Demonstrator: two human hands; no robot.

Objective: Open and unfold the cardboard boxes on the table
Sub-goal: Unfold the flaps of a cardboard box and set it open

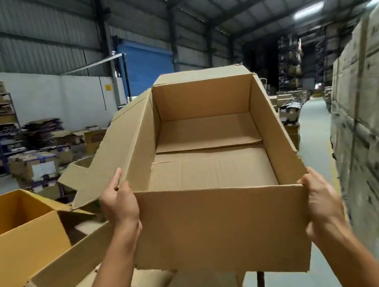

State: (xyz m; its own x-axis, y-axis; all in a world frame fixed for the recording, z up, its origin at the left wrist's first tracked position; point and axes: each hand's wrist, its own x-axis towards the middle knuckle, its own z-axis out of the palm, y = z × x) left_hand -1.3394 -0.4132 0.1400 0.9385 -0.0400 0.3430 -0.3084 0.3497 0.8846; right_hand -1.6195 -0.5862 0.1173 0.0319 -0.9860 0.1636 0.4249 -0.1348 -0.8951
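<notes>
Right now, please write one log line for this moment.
left hand: grips near-left corner | right hand: grips near-right corner | brown box: held, open, empty | yellow box: open

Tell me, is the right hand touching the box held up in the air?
Touching. The head view shows the right hand gripping the near right corner of the box, with no gap between them.

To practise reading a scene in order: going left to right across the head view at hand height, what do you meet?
Yellow open box → left hand → brown cardboard box, held up → right hand → wrapped carton stack.
</notes>
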